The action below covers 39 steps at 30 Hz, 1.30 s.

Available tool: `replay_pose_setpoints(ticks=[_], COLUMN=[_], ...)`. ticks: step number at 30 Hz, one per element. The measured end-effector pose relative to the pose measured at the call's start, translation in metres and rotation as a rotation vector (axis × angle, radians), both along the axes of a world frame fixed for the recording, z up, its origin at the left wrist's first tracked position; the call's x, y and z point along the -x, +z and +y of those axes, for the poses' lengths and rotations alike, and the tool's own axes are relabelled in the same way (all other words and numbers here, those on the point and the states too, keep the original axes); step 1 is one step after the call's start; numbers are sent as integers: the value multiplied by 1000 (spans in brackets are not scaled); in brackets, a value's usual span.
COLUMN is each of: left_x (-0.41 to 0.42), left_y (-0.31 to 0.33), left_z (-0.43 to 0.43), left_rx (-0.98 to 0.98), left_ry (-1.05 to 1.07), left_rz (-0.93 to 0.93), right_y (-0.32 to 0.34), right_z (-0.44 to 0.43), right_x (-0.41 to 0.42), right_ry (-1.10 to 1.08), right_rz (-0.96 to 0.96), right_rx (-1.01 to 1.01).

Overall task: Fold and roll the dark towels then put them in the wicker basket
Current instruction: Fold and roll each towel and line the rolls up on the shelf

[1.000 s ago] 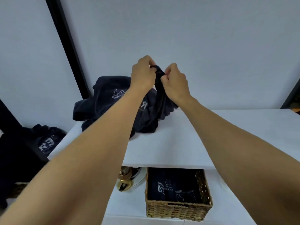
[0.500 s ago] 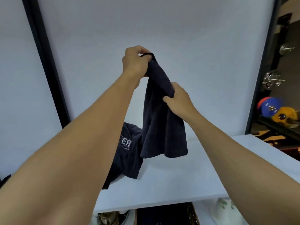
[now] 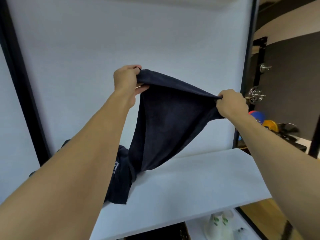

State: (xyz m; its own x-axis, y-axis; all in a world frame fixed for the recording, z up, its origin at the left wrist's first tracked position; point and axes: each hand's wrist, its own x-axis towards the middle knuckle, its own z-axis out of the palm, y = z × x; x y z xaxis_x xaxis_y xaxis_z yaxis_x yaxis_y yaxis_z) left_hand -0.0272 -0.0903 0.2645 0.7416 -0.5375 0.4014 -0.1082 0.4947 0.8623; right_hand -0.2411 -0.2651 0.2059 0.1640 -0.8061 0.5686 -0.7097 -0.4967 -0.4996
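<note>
Right hand (image 3: 232,105) swung outward, stretching towel (image 3: 164,122).

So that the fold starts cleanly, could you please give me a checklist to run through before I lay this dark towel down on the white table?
1. Left hand grips one top corner of the held towel: ok.
2. Right hand grips the other top corner: ok.
3. Top edge stretched between the hands: ok.
4. Lower part hanging flat: not ok, it gathers to a narrow end at lower left.
5. Lower end clear of the towel pile: cannot tell, they overlap in this view.
6. Bare white table to the right of the pile to lay it on: ok.
</note>
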Motion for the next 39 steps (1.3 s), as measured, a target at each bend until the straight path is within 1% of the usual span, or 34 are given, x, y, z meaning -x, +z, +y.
replay_pose_setpoints(ticks=[2, 3, 4, 5, 7, 8, 9, 10, 14, 17, 23, 26, 31, 34, 39], left_x=[0, 1, 2, 3, 7, 9, 11, 11, -4, -21, -42, -40, -26, -14, 17], left_y=[-1, -1, 1, 3, 12, 19, 27, 36, 65, 79, 89, 95, 106, 108, 94], left_z=[-7, -12, -18, -24, -35, -41, -46, -51, -76, -99, -144, -152, -133, -111, -55], left_rx=[-7, -4, 2, 10, 37, 51, 60, 63, 90, 101, 127, 184, 287, 310, 327], left_ry=[-15, -24, -32, -37, -32, -23, -5, 29, 153, 219, 292, 322, 363, 380, 393], left_rz=[-22, -32, -45, -63, -109, -131, -153, -178, -289, -330, -310, -329, -361, -323, -298], right_y=[8, 13, 20, 29, 51, 62, 73, 83, 112, 127, 140, 145, 152, 152, 141], right_z=[-11, -17, -23, -29, -33, -34, -36, -38, -59, -82, -131, -140, -127, -106, -54], right_x=[14, 20, 24, 25, 24, 23, 21, 17, -3, -20, -44, -44, -34, -23, 8], right_ry=[-82, -102, -72, 14, 289, 415, 517, 597, 852, 933, 995, 1022, 1048, 998, 876], right_rz=[-25, -59, -137, -280, -698, -889, -1017, -1083, -1215, -1248, -1188, -1167, -1162, -1186, -1157], right_rx=[-35, -75, -133, -208, -415, -485, -508, -505, -437, -389, -356, -323, -277, -281, -249])
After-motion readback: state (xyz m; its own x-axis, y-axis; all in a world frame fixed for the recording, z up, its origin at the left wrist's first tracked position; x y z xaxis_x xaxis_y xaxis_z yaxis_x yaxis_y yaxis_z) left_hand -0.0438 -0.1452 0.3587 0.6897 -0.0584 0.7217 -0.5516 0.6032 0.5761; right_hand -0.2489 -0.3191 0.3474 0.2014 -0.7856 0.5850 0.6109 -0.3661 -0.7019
